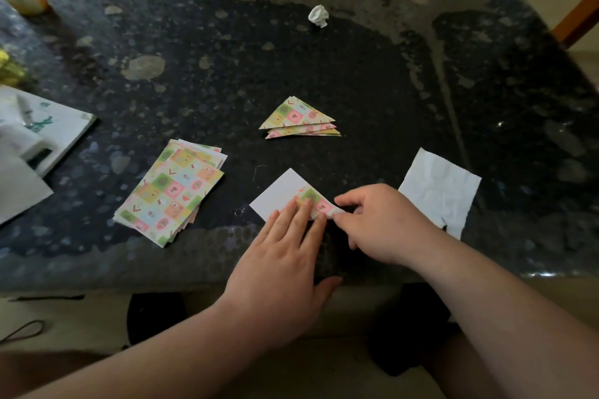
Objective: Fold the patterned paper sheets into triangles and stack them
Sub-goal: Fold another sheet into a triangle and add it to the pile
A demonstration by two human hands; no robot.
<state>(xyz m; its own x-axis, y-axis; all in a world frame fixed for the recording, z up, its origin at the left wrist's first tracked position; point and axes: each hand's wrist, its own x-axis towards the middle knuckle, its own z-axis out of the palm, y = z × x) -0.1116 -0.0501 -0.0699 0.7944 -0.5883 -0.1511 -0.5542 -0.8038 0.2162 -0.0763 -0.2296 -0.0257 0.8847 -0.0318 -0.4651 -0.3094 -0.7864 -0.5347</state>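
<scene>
A patterned sheet (281, 194) lies white side up near the table's front edge, with its right corner turned over so the colourful print shows. My left hand (285, 256) lies flat with straight fingers pressing on the turned-over part. My right hand (379, 220) pinches the fold's right end between thumb and fingers. A stack of unfolded patterned sheets (170, 191) sits to the left. A small pile of folded patterned triangles (299, 120) lies further back, in the middle.
The dark speckled stone table (356, 74) holds a crumpled white paper ball (318, 15) at the back and a wrinkled white tissue (440, 189) to the right. White papers and a pen (35, 136) lie at the left edge. Orange and green stools stand beyond.
</scene>
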